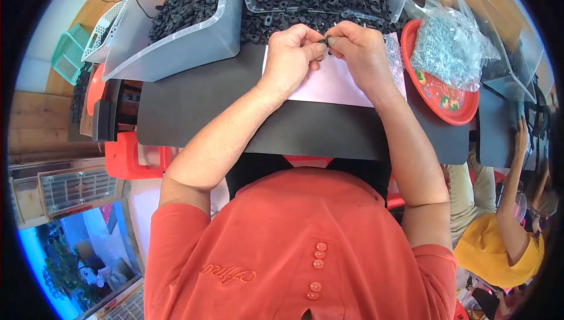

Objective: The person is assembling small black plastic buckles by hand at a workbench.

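My left hand (pixel 289 57) and my right hand (pixel 363 53) meet over a pale pink sheet (pixel 332 90) on the dark table (pixel 317 127). Between their fingertips is a small black part (pixel 326 42), which both hands pinch; its exact shape is mostly covered by the fingers. Just beyond the hands lies a loose heap of similar black parts (pixel 258 29). Small shiny silvery pieces (pixel 393 56) lie on the sheet's right side, beside my right hand.
Clear plastic bins (pixel 176 57) full of black parts stand at the back and left. To the right, a red patterned tray (pixel 457 108) carries a clear bag of silvery pieces (pixel 446 44). A co-worker in a yellow shirt (pixel 499 249) sits farther right. A red stool (pixel 126 158) stands at left.
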Demonstrator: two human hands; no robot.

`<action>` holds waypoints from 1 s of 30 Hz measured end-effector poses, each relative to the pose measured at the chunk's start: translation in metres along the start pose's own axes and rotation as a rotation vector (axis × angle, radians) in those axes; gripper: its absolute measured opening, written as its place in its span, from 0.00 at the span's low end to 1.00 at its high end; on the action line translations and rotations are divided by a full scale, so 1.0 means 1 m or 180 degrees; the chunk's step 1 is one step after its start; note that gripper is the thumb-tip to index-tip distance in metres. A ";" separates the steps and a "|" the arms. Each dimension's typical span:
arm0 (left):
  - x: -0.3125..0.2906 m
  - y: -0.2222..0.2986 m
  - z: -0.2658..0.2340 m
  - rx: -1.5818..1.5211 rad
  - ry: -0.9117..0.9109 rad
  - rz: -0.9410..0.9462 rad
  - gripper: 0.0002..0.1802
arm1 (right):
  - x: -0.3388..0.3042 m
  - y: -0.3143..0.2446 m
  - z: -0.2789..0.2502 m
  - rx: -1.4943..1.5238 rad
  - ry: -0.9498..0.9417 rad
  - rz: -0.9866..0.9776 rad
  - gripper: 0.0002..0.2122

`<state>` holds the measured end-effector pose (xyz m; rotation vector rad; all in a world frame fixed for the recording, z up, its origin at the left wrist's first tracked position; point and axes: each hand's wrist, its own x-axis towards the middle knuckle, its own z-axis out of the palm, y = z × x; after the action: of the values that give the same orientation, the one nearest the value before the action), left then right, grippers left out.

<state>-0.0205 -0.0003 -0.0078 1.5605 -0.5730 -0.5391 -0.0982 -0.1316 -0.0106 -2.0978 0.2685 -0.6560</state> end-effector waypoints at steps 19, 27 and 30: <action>-0.002 -0.015 0.005 0.0591 0.0392 0.0541 0.02 | -0.008 0.003 0.016 -0.0959 0.0358 -0.0346 0.05; -0.006 -0.019 0.011 0.0563 0.0619 0.0776 0.02 | -0.014 -0.001 0.029 -0.1327 0.0815 -0.0736 0.02; -0.005 -0.017 0.008 0.0718 0.0591 0.1062 0.03 | -0.014 -0.003 0.030 -0.1394 0.0991 -0.1038 0.02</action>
<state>-0.0291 -0.0020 -0.0258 1.6608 -0.7517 -0.0769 -0.0933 -0.1029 -0.0273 -2.4788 0.2616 -1.2132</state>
